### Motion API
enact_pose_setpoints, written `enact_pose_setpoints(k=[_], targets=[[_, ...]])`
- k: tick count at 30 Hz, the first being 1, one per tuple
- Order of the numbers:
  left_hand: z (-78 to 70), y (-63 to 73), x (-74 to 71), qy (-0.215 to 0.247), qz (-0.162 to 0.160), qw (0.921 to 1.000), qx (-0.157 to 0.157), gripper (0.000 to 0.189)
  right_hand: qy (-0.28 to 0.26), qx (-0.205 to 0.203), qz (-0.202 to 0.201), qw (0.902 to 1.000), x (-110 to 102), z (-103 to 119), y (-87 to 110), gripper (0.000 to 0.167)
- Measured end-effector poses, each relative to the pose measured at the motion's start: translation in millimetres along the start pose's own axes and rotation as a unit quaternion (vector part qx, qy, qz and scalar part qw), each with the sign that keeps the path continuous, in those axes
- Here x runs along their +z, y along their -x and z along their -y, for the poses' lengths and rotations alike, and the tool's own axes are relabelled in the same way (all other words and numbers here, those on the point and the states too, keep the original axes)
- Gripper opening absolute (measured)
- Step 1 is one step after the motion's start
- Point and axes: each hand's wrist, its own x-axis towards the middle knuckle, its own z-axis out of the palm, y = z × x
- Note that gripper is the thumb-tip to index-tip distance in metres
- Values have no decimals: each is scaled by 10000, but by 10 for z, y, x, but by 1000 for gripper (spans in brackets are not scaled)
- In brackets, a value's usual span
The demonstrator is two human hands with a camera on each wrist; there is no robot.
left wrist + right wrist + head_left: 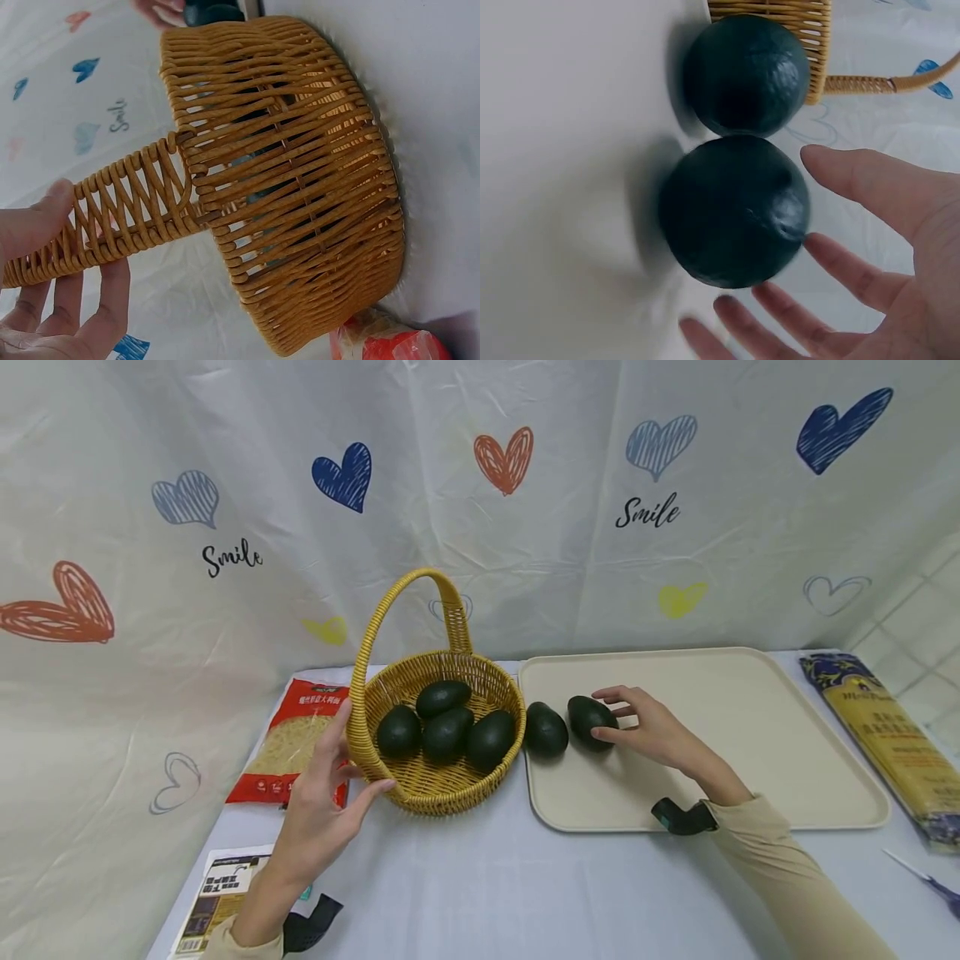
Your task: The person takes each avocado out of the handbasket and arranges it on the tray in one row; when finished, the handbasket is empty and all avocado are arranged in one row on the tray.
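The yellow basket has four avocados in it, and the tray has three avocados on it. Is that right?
Not quite: the tray has two avocados on it, not three. The head view shows this. The yellow basket does have four avocados in it.

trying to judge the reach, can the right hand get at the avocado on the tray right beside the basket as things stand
Probably yes: the inner avocado beside the wicker basket looks uncovered from above. Straight across, though, the outer avocado lies between it and the right hand.
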Motion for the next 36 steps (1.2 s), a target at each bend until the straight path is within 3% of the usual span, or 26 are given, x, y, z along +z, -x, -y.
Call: enact_pose_setpoints(k=[5, 11, 16, 21, 30, 36], targets=[[1, 7, -7, 4, 29, 10000, 21, 118, 22, -130, -197, 9997, -40, 74, 4, 54], [23, 21, -21, 201, 58, 9998, 57, 118, 296, -670, -221, 9971, 29, 454, -118, 43], [43, 29, -18, 302, 83, 9995, 56, 119, 480, -1177, 243, 9916, 256, 820, -284, 36], [55, 10, -5, 314, 90, 9994, 114, 118, 661, -1719, 897, 9788, 505, 1026, -432, 33], [65, 22, -3, 264, 90, 9996, 18, 118, 1397, -1357, 1425, 9705, 824, 1178, -548, 40], [68, 18, 1, 212, 111, 9997, 36, 118, 1213, -1317, 1628, 9703, 924, 1160, -593, 41]])
